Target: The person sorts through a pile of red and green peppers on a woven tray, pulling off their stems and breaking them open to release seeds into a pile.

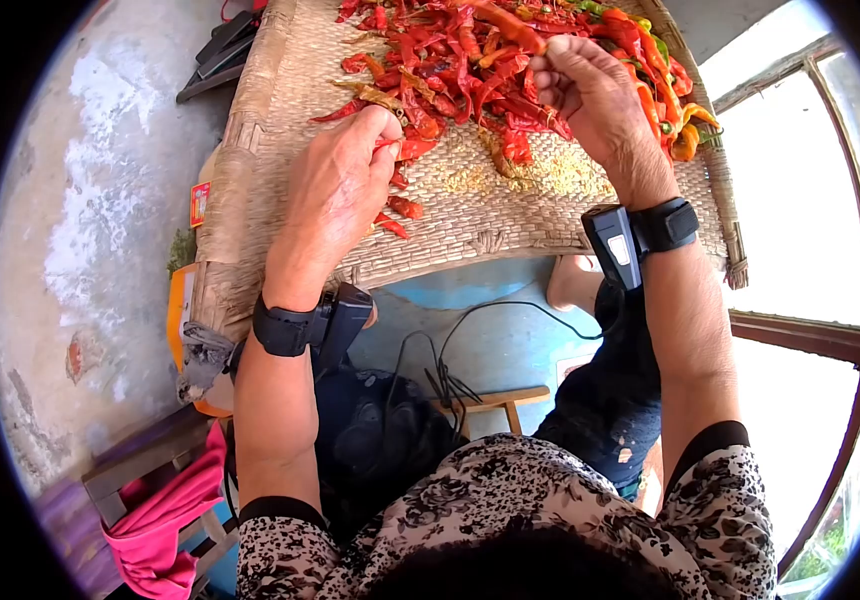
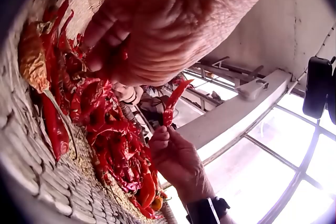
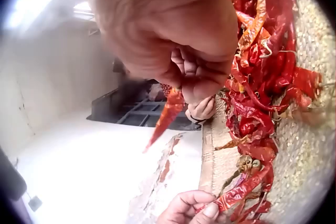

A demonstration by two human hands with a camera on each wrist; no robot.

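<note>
The right hand (image 1: 600, 105) pinches one end of a red-orange chili (image 1: 508, 28) between thumb and fingers, over the chili pile (image 1: 450, 60). In the left wrist view this chili (image 2: 176, 98) points up from the right hand (image 2: 176, 163), clear of the pile. At the pile's near left edge, the left hand (image 1: 340, 185) pinches a red chili (image 1: 414, 150). The right wrist view shows the left hand (image 3: 186, 208) with thumb and finger on a wrinkled red chili (image 3: 247, 186). A woven tray (image 1: 430, 235) lies under the pile.
Pale seeds (image 1: 565, 172) are scattered on the tray near the right hand, with fresher peppers (image 1: 685, 110) at its right edge. Another person's hand (image 3: 202, 109) shows beyond the tray. A window (image 1: 800, 190) is at right, a pink cloth (image 1: 165, 530) at lower left.
</note>
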